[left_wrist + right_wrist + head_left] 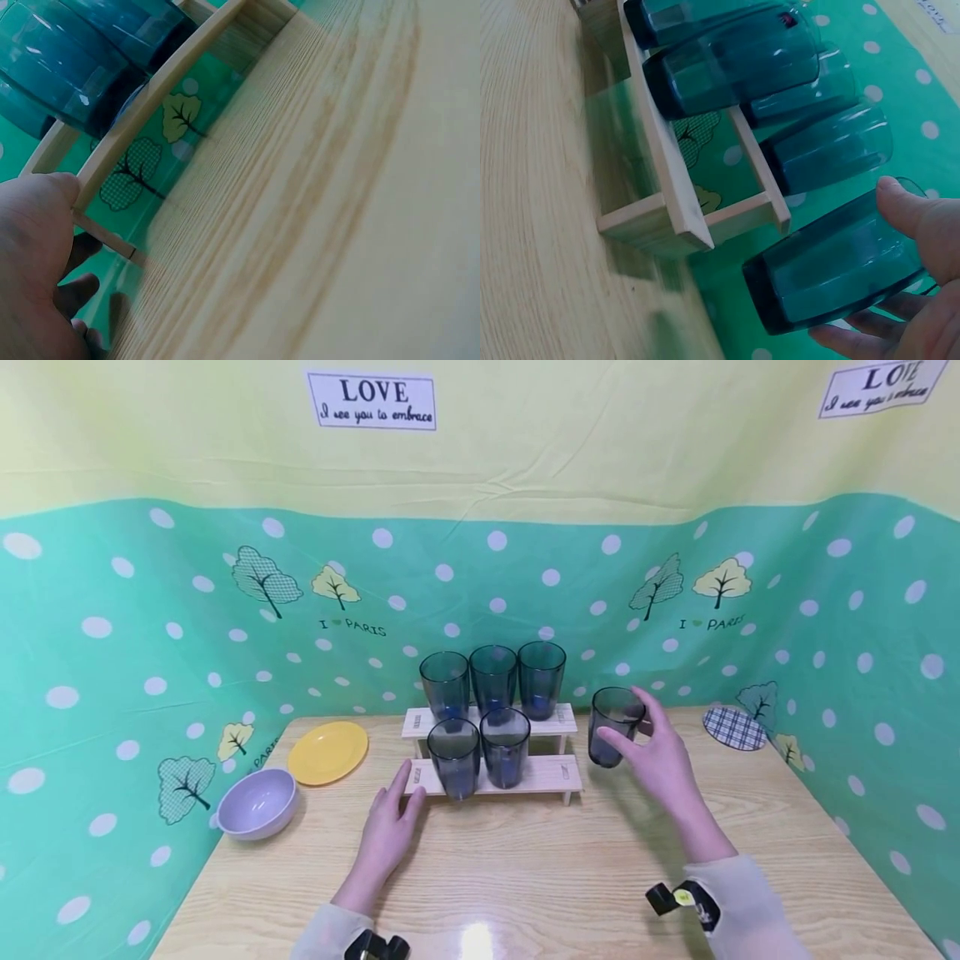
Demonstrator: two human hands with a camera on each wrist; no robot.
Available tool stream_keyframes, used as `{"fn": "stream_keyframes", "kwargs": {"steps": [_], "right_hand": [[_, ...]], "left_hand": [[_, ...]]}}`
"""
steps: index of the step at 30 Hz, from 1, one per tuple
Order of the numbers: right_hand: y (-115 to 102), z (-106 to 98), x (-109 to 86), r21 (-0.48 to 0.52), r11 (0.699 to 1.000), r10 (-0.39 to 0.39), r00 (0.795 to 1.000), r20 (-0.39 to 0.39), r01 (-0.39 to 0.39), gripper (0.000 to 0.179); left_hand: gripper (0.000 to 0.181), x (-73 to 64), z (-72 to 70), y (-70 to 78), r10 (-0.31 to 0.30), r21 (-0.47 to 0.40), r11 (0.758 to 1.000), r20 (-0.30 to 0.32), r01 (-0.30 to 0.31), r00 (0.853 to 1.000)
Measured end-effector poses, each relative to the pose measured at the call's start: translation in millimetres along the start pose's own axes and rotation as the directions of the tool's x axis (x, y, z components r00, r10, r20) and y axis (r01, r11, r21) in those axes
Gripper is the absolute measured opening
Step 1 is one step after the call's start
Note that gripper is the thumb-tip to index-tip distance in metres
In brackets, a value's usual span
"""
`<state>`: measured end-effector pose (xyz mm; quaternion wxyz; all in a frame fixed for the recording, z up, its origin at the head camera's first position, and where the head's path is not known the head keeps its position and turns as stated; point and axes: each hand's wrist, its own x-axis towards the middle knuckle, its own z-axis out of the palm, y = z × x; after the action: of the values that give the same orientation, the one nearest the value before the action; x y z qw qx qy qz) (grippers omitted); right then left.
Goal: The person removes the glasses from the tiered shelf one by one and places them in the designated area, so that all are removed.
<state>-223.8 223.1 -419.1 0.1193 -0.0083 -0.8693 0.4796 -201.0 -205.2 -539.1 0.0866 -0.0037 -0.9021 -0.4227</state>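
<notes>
My right hand [663, 764] holds a dark tinted glass [615, 727] upright, just right of a two-tier wooden rack [551, 774]. In the right wrist view the thumb lies near the glass's rim and the fingers support its other side. My left hand [387, 827] touches the left end of the rack's lower tier, thumb at the front edge, fingers extended. Two similar glasses [506, 747] stand on the lower tier, toward its left and middle. On the upper tier three more glasses [492, 679] stand side by side.
A yellow plate [328, 752] and a lilac bowl [257, 804] sit at the left of the wooden table [525, 877]. At the far right lies a checked round mat [735, 729]. A green dotted cloth [360, 543] hangs behind and along both sides.
</notes>
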Motion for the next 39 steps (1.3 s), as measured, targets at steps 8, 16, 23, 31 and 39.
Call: {"fn": "stream_keyframes", "kwargs": {"steps": [8,16,23,31,39], "right_hand": [[8.8,2.0,9.3,0.004,1.000,0.020,0.999,-0.039,-0.020,0.106],[23.3,9.5,20.9,0.048,0.999,0.019,0.997,-0.075,-0.016,0.106],[32.9,16.3,32.0,0.063,0.997,0.046,0.997,-0.061,-0.043,0.107],[38.3,22.0,39.7,0.057,0.997,0.059,0.998,-0.038,-0.057,0.108],[44.1,29.5,44.3,0.065,0.997,0.053,0.998,-0.021,-0.052,0.105]], "left_hand": [[0.066,0.8,-0.7,2.0,0.005,0.003,1.000,-0.005,-0.005,1.000],[0.066,0.0,-0.9,3.5,-0.004,-0.004,1.000,-0.007,0.004,1.000],[0.066,-1.6,-0.9,5.2,-0.013,-0.010,1.000,-0.007,0.013,1.000],[0.066,-1.5,0.9,3.0,-0.010,-0.015,1.000,-0.009,0.010,1.000],[0.066,-1.6,0.5,3.5,-0.016,-0.023,1.000,-0.011,0.016,1.000]]}}
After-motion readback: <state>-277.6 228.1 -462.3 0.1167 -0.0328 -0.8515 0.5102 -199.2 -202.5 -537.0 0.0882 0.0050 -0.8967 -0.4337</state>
